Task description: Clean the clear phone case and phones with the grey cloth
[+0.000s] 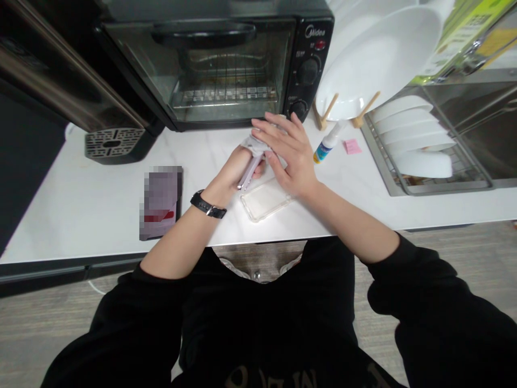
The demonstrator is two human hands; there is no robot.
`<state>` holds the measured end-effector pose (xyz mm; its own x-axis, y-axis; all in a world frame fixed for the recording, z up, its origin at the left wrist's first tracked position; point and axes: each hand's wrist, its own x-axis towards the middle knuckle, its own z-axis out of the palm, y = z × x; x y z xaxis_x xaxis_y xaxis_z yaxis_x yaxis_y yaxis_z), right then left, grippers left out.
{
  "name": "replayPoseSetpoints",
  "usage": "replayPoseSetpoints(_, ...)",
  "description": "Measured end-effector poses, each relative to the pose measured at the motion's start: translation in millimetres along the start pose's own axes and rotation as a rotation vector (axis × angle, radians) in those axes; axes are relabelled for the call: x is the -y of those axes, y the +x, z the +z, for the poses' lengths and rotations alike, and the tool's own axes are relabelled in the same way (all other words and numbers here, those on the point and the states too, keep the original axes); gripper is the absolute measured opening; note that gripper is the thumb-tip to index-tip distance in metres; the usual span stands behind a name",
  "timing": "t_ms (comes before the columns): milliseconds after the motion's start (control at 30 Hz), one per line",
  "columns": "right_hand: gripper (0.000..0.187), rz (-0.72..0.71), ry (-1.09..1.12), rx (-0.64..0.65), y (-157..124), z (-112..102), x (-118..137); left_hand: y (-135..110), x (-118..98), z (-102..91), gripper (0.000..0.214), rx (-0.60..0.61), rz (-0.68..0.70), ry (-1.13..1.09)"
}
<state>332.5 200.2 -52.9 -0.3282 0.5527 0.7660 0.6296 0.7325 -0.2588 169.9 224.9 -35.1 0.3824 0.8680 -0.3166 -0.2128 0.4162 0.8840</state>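
Note:
My left hand (236,163) grips a slim lavender phone (247,173), tilted up above the counter, its fingertips showing on the far side. A crumpled white tissue (253,143) lies over the phone's upper end. With fingers nearly straight, my right hand (291,153) presses the tissue against the phone; its thumb is bent near the phone's edge. The phone's face is hidden between the hands. Below them, a clear phone case (264,202) rests on the counter, partly covered by my right hand and wrist. A small spray bottle (324,148) with a blue label stands right of my right hand.
A black toaster oven (194,116) stands behind my hands. On the white counter (100,210), a dark-edged, blurred-out device (161,199) lies left. Rightward are a pink sticky note (353,146), a large white plate (375,59) on wooden pegs, and a rack of white dishes (420,137).

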Motion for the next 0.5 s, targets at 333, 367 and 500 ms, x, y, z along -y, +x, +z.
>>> replayPoseSetpoints(333, 0.047, 0.162, -0.013, -0.075, 1.7, -2.3, -7.0, -11.0, -12.1, 6.3, 0.031, 0.08, 0.005, 0.095)
replayPoseSetpoints(367, 0.048, 0.171, -0.001, -0.058, 1.5, -1.9, -7.5, -10.5, -11.6, 5.6, 0.032, 0.074, 0.008, 0.097)
replayPoseSetpoints(500, 0.049, 0.119, 0.016, -0.003, 1.1, -0.7, -4.9, -6.7, -8.4, 3.2, 0.03, 0.047, 0.027, 0.084)
